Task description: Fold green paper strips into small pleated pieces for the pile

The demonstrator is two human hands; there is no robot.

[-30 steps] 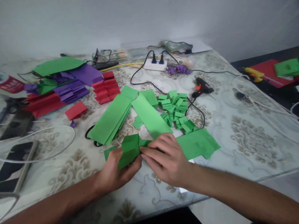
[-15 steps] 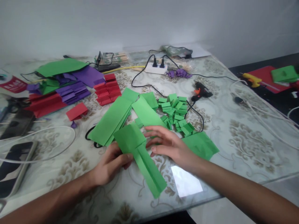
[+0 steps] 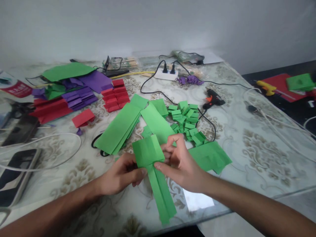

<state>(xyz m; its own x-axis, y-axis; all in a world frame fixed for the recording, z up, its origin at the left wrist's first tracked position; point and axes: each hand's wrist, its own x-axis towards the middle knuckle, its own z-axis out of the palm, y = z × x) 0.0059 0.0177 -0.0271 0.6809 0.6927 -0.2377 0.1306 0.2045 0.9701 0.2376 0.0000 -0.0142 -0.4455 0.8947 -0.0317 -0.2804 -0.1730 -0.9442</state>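
Observation:
Above the front of the table, a folded piece of green paper (image 3: 149, 151) is held between my two hands. Its wide square part points away from me, and a narrower creased strip hangs toward me. My left hand (image 3: 122, 174) pinches its left edge, thumb on top. From the right, my right hand (image 3: 184, 163) grips it with the thumb on the fold; its other fingers are partly hidden behind the paper. Just beyond lie stacked green paper strips (image 3: 119, 128) and a single green strip (image 3: 158, 121). Beside my right wrist rests a creased green sheet (image 3: 211, 156).
Small folded green pieces (image 3: 185, 118) are heaped right of centre. Behind them are a black glue gun (image 3: 213, 98) and a white power strip (image 3: 166, 74) with black cords. Red folded paper (image 3: 115, 96), purple paper (image 3: 79, 98) and a phone (image 3: 18, 174) occupy the left.
My right hand has closed onto the green paper, its thumb now on the fold. The paper has turned more upright and shifted slightly right; my left hand keeps its pinch.

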